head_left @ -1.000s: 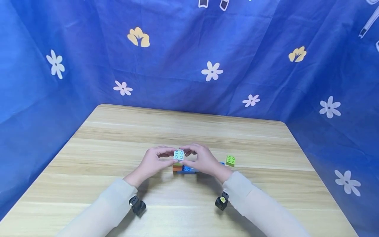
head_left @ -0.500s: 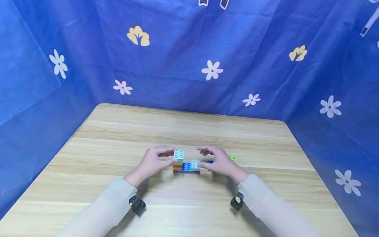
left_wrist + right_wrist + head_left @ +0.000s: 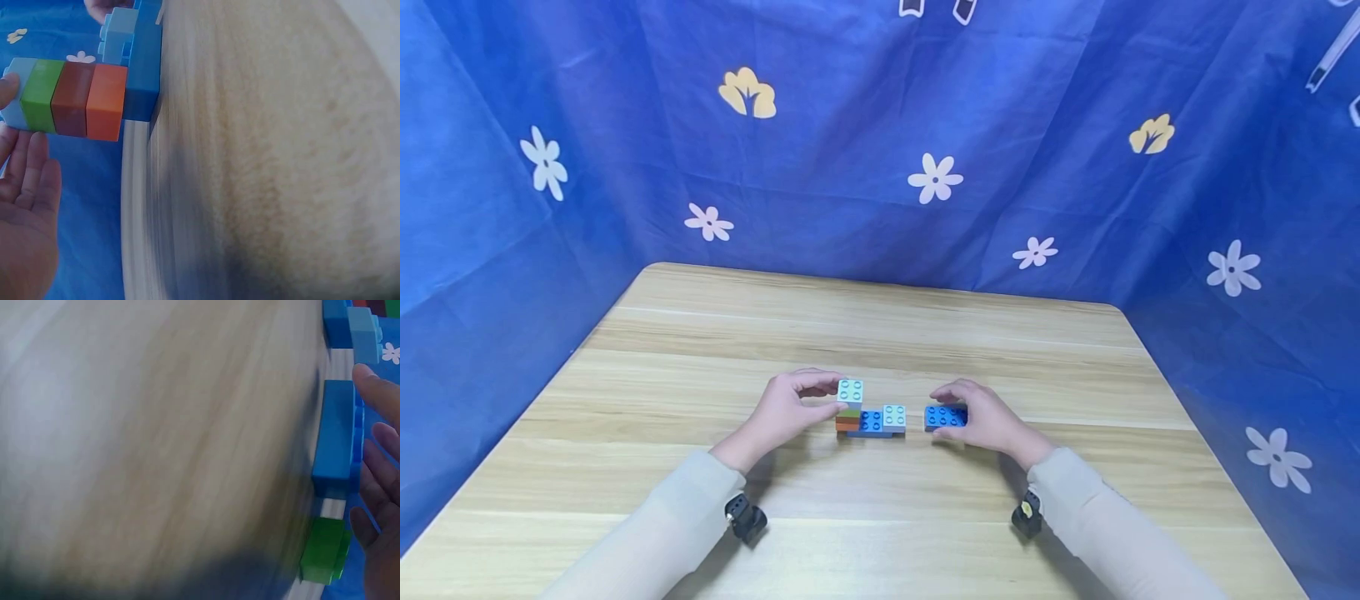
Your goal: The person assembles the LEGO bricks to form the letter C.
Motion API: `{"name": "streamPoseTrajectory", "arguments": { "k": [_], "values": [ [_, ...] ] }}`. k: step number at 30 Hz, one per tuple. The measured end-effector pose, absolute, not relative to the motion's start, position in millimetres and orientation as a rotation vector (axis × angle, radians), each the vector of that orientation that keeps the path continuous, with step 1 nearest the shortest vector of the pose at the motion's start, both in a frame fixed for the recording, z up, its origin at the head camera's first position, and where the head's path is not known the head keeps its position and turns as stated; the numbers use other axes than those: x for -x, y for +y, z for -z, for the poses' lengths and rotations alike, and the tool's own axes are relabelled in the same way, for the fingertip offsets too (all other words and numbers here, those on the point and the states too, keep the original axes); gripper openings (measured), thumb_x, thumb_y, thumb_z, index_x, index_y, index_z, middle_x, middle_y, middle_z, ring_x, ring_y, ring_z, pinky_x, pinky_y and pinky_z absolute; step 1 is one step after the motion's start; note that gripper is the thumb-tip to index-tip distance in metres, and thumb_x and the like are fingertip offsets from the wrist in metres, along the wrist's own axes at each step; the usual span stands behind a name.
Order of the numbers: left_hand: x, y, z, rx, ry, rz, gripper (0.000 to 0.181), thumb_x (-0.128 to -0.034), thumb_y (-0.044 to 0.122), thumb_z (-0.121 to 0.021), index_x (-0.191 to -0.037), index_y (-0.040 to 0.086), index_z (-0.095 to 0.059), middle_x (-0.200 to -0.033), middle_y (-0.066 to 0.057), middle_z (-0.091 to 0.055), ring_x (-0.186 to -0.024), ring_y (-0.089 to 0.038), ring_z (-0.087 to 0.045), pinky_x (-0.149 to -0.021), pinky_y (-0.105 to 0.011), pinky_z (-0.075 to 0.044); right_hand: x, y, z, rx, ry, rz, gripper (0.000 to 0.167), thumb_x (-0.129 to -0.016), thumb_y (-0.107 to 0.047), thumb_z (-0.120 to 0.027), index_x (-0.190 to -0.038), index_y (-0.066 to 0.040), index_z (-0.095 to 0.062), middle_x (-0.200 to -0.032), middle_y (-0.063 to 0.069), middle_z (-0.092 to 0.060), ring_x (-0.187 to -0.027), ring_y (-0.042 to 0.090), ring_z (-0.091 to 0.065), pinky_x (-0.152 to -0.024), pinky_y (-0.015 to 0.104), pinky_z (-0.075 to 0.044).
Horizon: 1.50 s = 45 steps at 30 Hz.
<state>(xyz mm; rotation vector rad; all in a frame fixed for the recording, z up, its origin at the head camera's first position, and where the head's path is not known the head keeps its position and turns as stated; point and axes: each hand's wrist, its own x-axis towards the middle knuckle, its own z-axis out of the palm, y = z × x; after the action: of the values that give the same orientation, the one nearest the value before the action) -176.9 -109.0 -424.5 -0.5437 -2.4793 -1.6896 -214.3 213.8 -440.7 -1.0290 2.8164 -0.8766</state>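
My left hand (image 3: 786, 412) pinches the light blue brick (image 3: 850, 390) at the top of a small stack. Beneath it, the left wrist view shows a green brick (image 3: 42, 95), a brown brick (image 3: 73, 99) and an orange brick (image 3: 106, 102). This stack stands on the left end of a long blue brick (image 3: 872, 421); a second light blue brick (image 3: 894, 415) sits on its right end. My right hand (image 3: 991, 423) hovers over a separate blue brick (image 3: 943, 417), thumb and fingers spread apart, not visibly gripping it.
A loose green brick (image 3: 324, 551) lies beyond the separate blue brick in the right wrist view; the right hand hides it in the head view. Everything rests on a wooden table (image 3: 880, 525), with a patterned blue curtain (image 3: 850, 125) around the back and sides.
My right hand has left the top light blue brick and moved right, past the second light blue brick, to the separate blue brick. The left hand has stayed at the stack.
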Motion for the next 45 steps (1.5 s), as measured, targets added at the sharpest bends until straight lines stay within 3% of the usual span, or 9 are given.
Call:
{"name": "streamPoseTrajectory", "arguments": {
  "k": [13, 31, 45],
  "values": [
    [177, -108, 422, 0.545, -2.492, 1.671, 0.038, -0.0765, 0.01, -0.08, -0.112, 0.002, -0.069, -0.109, -0.011, -0.066, -0.097, -0.028, -0.064, -0.088, -0.045, -0.051, 215, 216, 443, 1.09, 2.886, 0.725, 0.039, -0.076, -0.028, -0.081, -0.109, -0.011, -0.068, -0.102, 0.0, -0.066, -0.094, 0.016, -0.061, -0.087, 0.039, -0.049],
    [177, -108, 424, 0.521, -2.503, 1.683, 0.038, -0.0765, 0.01, -0.08, -0.112, 0.002, -0.069, -0.11, -0.011, -0.065, -0.097, -0.029, -0.063, -0.088, -0.043, -0.052, 226, 199, 412, 1.003, 2.956, 0.882, 0.041, -0.077, -0.03, -0.081, -0.111, -0.011, -0.068, -0.104, 0.0, -0.066, -0.096, 0.017, -0.06, -0.086, 0.037, -0.05],
    [179, -109, 427, 0.548, -2.471, 1.685, 0.035, -0.0768, 0.009, -0.079, -0.11, 0.002, -0.07, -0.106, -0.009, -0.066, -0.095, -0.028, -0.063, -0.087, -0.04, -0.052, 215, 150, 383, 1.229, 2.904, 1.008, 0.04, -0.077, -0.03, -0.08, -0.109, -0.01, -0.069, -0.101, -0.002, -0.065, -0.094, 0.012, -0.059, -0.086, 0.032, -0.05]
  ]
}}
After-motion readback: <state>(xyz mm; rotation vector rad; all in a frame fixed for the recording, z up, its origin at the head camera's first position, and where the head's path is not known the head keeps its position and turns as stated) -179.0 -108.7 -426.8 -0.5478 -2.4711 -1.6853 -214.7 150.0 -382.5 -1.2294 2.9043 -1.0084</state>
